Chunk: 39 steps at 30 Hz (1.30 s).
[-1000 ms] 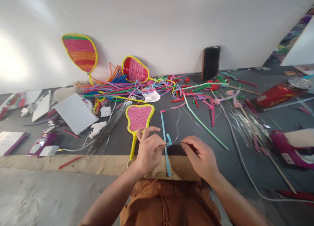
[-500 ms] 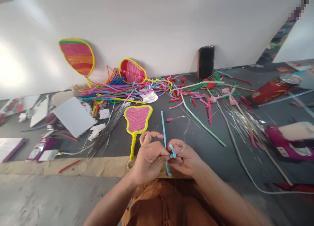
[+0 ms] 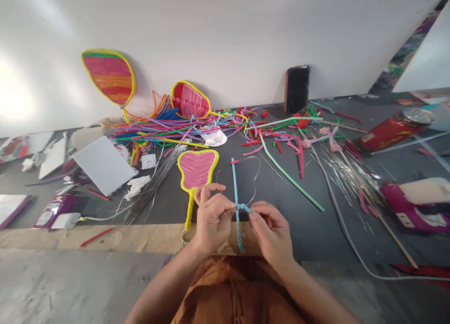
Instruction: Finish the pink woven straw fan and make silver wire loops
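A light blue pipe cleaner [image 3: 235, 183] stands nearly upright between my hands, with a short blue piece crossing it. My left hand [image 3: 215, 217] pinches it at the crossing with thumb and index finger. My right hand [image 3: 272, 228] pinches the right end of the short crosspiece. A thin clear wire [image 3: 258, 171] loops from near the top, where a small pink bit [image 3: 234, 162] sits. Just left lies a small fan shape [image 3: 198, 169] with a pink wound middle and a yellow pipe-cleaner rim and handle.
Behind lies a heap of coloured pipe cleaners [image 3: 158, 127]. Two yellow-rimmed fans [image 3: 108, 78] and a phone [image 3: 297, 89] lean on the wall. At right are a red can [image 3: 397, 129], a purple glue gun-like device [image 3: 415, 209] and a white cord [image 3: 337, 221]. A white card [image 3: 103, 164] lies left.
My right hand has moved right and turned, drawing the short blue end out sideways from the upright pipe cleaner. The small pink bit now appears at the upright's top.
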Each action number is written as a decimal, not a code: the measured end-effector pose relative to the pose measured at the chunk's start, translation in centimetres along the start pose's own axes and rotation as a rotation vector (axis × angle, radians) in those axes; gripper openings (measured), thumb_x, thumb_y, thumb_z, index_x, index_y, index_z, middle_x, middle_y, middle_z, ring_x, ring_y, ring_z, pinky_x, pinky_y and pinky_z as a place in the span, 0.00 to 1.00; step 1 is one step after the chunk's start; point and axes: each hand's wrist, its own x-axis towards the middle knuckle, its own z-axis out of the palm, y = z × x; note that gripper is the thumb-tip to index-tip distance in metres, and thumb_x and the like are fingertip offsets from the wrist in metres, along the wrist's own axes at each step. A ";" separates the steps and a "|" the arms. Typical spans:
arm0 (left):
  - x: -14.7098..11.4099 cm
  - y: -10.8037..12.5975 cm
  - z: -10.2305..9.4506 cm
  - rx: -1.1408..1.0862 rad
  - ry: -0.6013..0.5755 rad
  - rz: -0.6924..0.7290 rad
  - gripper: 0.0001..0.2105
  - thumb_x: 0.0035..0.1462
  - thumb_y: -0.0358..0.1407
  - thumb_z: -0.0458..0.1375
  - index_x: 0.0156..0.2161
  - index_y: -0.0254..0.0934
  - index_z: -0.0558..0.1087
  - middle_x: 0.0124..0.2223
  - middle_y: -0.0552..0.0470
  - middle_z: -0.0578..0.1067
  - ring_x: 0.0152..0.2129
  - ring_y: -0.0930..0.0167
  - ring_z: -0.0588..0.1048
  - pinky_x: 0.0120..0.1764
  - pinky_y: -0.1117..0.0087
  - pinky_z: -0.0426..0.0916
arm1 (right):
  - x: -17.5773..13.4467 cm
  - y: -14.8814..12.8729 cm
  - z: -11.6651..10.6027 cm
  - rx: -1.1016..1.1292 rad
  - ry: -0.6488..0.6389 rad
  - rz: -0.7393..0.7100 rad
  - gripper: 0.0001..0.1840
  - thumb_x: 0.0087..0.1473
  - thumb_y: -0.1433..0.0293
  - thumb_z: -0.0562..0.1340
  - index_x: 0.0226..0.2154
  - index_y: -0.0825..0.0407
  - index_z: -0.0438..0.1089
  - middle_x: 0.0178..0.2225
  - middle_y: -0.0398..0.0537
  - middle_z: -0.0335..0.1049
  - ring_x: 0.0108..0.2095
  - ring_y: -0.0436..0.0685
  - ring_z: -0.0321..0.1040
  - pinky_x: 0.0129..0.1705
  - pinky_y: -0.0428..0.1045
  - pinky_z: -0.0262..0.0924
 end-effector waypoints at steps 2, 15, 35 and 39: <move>0.1 -0.1 0.1 0.050 -0.047 0.033 0.09 0.53 0.26 0.54 0.25 0.40 0.68 0.22 0.56 0.71 0.42 0.64 0.68 0.44 0.57 0.54 | 0.6 -0.6 -1.2 -0.375 -0.012 -0.335 0.04 0.50 0.74 0.62 0.31 0.49 0.71 0.35 0.48 0.68 0.25 0.48 0.63 0.23 0.45 0.58; 0.1 -0.9 0.6 0.112 -0.130 0.154 0.11 0.50 0.22 0.51 0.24 0.40 0.69 0.22 0.58 0.73 0.43 0.66 0.68 0.51 0.54 0.46 | 4.1 -3.6 -3.1 -0.835 -0.326 -0.334 0.05 0.52 0.72 0.60 0.34 0.50 0.67 0.30 0.45 0.70 0.25 0.50 0.63 0.28 0.46 0.59; -0.4 0.1 0.5 0.218 0.025 0.304 0.11 0.50 0.22 0.53 0.28 0.42 0.70 0.23 0.60 0.74 0.42 0.67 0.70 0.53 0.52 0.42 | 1.1 -1.3 1.5 0.531 0.069 0.599 0.14 0.43 0.66 0.67 0.22 0.52 0.61 0.17 0.34 0.57 0.15 0.41 0.48 0.14 0.37 0.42; -0.5 0.1 0.5 0.203 0.018 0.286 0.11 0.48 0.21 0.52 0.27 0.42 0.69 0.23 0.60 0.75 0.42 0.66 0.70 0.53 0.51 0.42 | 1.2 -1.2 1.6 0.690 0.051 0.625 0.12 0.43 0.73 0.65 0.33 0.48 0.65 0.21 0.34 0.61 0.14 0.41 0.46 0.13 0.36 0.42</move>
